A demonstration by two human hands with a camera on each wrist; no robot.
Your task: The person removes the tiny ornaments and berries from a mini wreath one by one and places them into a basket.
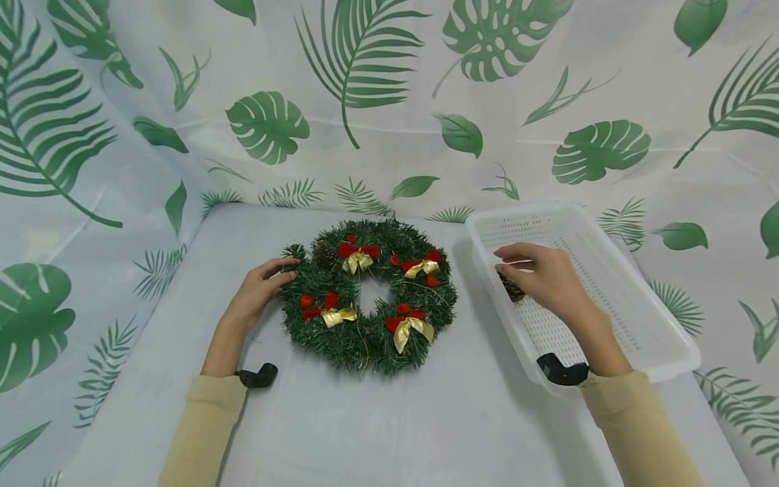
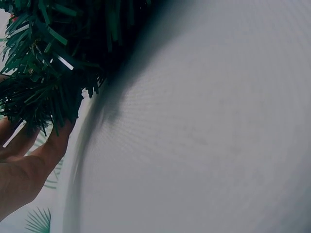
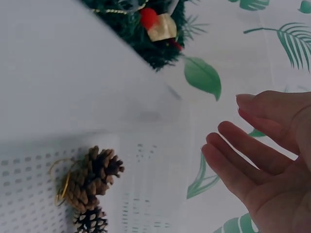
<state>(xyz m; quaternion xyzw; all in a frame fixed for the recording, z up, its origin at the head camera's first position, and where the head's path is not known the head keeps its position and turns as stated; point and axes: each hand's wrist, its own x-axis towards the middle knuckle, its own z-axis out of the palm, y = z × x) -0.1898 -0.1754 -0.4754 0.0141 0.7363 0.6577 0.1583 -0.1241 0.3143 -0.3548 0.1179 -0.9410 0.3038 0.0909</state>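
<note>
A green tinsel wreath [image 1: 377,352] with red-and-gold bows lies on the table. My left hand [image 1: 262,287] touches its left edge, the fingers reaching in among the sprigs. The left wrist view shows the fingers [image 2: 53,143] partly hidden behind a green sprig [image 2: 41,97]. Over the left side of a white plastic basket [image 1: 615,264] hovers my right hand [image 1: 541,277], fingers slightly bent, with nothing between them. A brown pine cone [image 1: 511,289] in the basket shows just below it. From the right wrist, pine cones [image 3: 92,179] with a gold string appear lying together, apart from the hand.
One pine cone [image 1: 325,250] sits on the wreath's upper left, and red berries dot the greenery. The basket stands on the table's right side, its wall [image 1: 496,304] rising beside the wreath. A leaf-print curtain [image 1: 389,149] hangs behind the white table [image 1: 365,433].
</note>
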